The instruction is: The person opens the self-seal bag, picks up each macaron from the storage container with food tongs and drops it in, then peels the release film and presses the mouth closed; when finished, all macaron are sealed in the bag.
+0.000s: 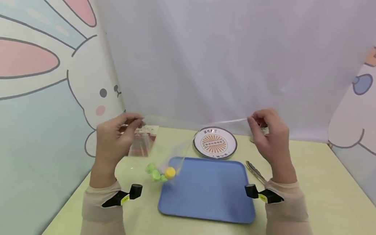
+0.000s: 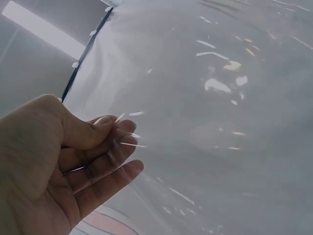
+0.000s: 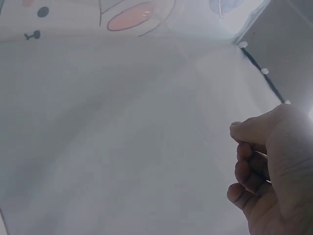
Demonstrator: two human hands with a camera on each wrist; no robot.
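Observation:
A sheet of thin clear plastic film [image 2: 210,132] is stretched between my two raised hands, its upper edge showing as a pale line. The left hand [image 1: 116,134] pinches one side of it between thumb and forefinger. At the other end, my right hand [image 1: 270,136] pinches the film's corner with thumb and fingertips; in the right wrist view the film there hardly shows. Beneath, green pieces [image 1: 155,175] and a round yellow piece [image 1: 170,172] lie by the left edge of a blue tray [image 1: 207,191]. Whether the film encloses them I cannot tell.
Behind the tray is a round patterned plate [image 1: 215,142]. A metal utensil [image 1: 255,171] lies right of the tray, partly behind my wrist. A reddish-brown packet [image 1: 141,145] is behind my left hand. A white curtain [image 1: 211,61] hangs at the back, with printed panels at both sides.

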